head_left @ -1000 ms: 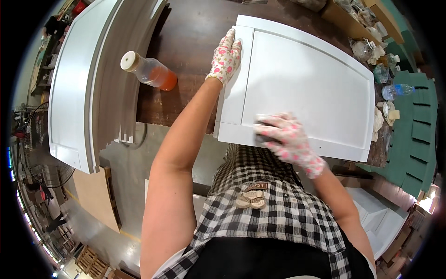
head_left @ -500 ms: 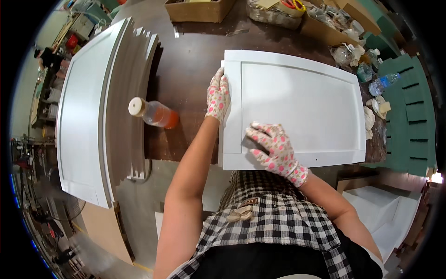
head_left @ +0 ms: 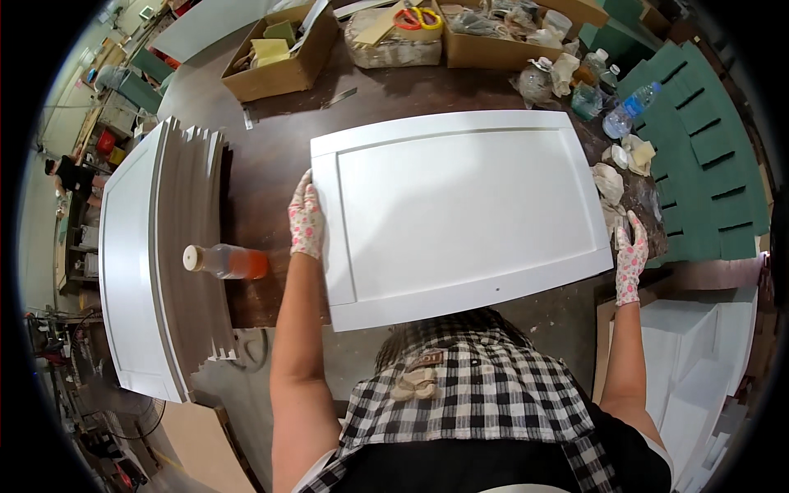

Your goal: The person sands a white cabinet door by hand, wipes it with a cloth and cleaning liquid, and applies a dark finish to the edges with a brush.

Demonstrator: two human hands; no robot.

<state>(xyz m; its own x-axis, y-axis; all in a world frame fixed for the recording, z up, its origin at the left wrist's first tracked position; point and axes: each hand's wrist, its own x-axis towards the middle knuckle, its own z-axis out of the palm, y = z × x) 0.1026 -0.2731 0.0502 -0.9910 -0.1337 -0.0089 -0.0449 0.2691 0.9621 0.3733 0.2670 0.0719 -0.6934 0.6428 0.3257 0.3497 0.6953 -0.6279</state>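
A white framed cabinet door [head_left: 460, 214] lies flat in front of me, slightly turned, its near edge overhanging the dark table. My left hand [head_left: 306, 220], in a flower-patterned glove, is closed on the door's left edge; part of its fingers is hidden there. Just beyond the door's right edge is my right hand [head_left: 631, 261] in a matching glove, fingers stretched and apart, near a crumpled whitish cloth [head_left: 608, 184]. Something small and greyish by its fingertips is too unclear to name.
Left stands a stack of white doors [head_left: 136, 271], beside a bottle of orange liquid [head_left: 234, 262]. Cardboard boxes [head_left: 288, 78] and scissors [head_left: 417, 18] lie at the back. Plastic bottles [head_left: 631, 111] stand far right, by a green slotted panel [head_left: 707, 156]. A person [head_left: 74, 177] is far left.
My right hand has left the door's face, where a grey pad showed in it, and moved right past the door's edge. The door has turned slightly; the view has shifted.
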